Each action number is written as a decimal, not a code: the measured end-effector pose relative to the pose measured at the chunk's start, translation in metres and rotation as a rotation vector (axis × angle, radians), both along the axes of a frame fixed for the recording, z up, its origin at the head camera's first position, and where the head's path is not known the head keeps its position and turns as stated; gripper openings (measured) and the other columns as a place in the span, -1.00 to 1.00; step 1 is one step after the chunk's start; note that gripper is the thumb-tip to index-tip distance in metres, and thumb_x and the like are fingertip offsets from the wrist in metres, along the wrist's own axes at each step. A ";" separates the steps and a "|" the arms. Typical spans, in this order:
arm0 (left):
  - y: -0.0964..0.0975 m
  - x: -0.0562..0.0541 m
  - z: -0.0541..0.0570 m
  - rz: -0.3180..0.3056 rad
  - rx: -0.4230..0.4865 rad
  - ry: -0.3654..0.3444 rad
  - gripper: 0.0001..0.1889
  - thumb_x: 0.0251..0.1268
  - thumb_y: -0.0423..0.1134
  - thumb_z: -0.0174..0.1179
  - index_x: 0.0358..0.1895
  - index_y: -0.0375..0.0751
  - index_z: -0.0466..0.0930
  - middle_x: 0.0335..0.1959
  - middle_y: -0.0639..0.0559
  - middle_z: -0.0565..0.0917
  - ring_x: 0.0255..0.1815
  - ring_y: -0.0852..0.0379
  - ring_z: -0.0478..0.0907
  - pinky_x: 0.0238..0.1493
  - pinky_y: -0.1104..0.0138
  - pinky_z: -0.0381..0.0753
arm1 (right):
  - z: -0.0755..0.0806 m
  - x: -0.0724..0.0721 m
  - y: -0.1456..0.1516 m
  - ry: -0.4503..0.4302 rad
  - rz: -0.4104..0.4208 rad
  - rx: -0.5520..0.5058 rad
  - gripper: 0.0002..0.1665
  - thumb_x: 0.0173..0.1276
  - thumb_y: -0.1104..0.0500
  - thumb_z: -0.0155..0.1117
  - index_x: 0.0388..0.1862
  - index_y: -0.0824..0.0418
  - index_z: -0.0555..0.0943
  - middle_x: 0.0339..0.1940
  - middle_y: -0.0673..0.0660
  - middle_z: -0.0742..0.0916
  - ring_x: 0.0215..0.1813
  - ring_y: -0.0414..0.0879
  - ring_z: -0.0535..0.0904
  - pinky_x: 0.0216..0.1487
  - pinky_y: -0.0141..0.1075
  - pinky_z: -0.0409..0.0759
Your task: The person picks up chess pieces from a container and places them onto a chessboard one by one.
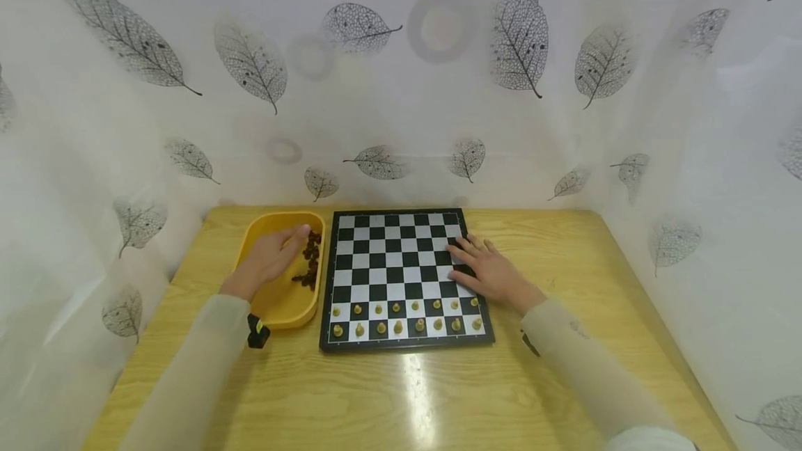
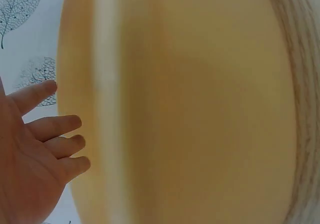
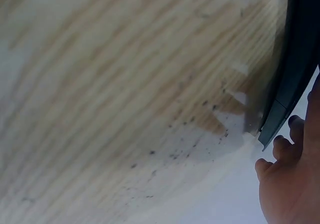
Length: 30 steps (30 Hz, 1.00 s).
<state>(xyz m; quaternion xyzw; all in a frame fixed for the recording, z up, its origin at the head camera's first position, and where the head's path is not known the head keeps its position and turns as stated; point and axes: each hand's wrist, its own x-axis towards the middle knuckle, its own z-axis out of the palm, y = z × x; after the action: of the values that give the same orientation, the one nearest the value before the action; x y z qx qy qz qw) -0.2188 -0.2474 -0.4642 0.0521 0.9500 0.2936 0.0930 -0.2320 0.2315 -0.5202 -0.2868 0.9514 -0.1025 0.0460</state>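
Note:
My left hand (image 1: 272,254) reaches over the yellow plastic tray (image 1: 285,306), its fingertips near a cluster of dark chess pieces (image 1: 307,277) along the tray's right side. In the left wrist view the fingers (image 2: 55,127) of that hand are extended by the tray's wall, with no piece showing in them. Right of the tray lies a black-and-white chessboard (image 1: 394,245). Two rows of gold chess pieces (image 1: 397,327) stand upright on its near side. My right hand (image 1: 493,275) rests with spread fingers across the board's right edge.
Board and tray sit side by side on a light wooden table (image 1: 351,395). A whitish curtain (image 1: 401,103) printed with grey leaves encloses the table at the back and both sides. A small black device (image 1: 257,332) is on the left wrist, beside the tray's near edge.

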 end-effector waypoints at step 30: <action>0.000 0.001 -0.042 -0.024 -0.038 0.235 -0.70 0.44 -0.33 0.28 0.12 -0.45 0.73 0.05 -0.41 0.77 -0.04 -0.23 0.72 0.05 -0.10 0.73 | -0.007 0.005 0.000 0.003 0.001 0.028 -0.20 0.67 -0.37 -0.16 0.74 -0.08 0.17 0.76 0.16 0.18 0.78 0.24 -0.05 0.71 0.27 -0.03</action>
<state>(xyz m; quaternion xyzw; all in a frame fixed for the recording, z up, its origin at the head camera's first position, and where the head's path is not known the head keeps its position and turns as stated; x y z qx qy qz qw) -0.2182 -0.2469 -0.5062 0.0959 0.9590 0.2662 -0.0145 -0.2269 0.2317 -0.5273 -0.2867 0.9527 -0.0886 0.0485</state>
